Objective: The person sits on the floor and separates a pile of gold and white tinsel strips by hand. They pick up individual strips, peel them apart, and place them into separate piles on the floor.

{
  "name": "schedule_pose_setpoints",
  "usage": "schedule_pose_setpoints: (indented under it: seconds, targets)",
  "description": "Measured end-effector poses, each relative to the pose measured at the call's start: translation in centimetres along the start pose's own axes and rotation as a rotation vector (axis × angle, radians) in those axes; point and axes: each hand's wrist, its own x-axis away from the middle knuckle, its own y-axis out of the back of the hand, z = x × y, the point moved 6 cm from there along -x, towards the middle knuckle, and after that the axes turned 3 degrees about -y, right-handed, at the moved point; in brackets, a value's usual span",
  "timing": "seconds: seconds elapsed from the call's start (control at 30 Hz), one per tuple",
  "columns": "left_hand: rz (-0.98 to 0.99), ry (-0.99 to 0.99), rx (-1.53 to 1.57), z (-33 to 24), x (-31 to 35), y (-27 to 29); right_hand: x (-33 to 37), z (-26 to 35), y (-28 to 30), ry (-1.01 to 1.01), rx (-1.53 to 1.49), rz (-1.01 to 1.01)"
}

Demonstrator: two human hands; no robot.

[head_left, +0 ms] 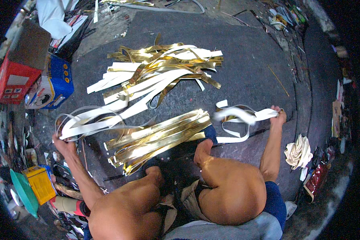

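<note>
Holding long, flat, glossy white strips point(84, 128) out to the left, the left hand point(66, 145) looks clamped on them; the right hand point(280, 116) pinches a second loose white bunch point(264, 115). They look light, bendy, maybe slippery, so I'd grab the ends. Shiny gold strips point(160, 138) lie between, on the dark floor sheet point(248, 60). Left side: red cardboard box point(22, 71), blue-and-white box point(58, 82), can't see inside either.

Two hands point(65, 147) point(281, 115), two strip piles point(166, 66) point(160, 138)
</note>
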Motion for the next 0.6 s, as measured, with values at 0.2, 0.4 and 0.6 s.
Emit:
schedule_pose_setpoints:
  seconds: [0.2,0.4,0.6]
  targets:
    - [0.607,-0.606,-0.965,1.8,9.4,-14.6,13.6,-10.5,-17.1,-0.071,0.827,0.308]
    - [1.013,-0.144,-0.714,12.1,20.1,-26.2,35.3,-18.5,-32.1,-0.158,0.791,1.122]
    - [0.931,0.007,-0.576,15.7,21.6,-23.8,38.0,-21.7,-31.9,-0.589,0.595,1.045]
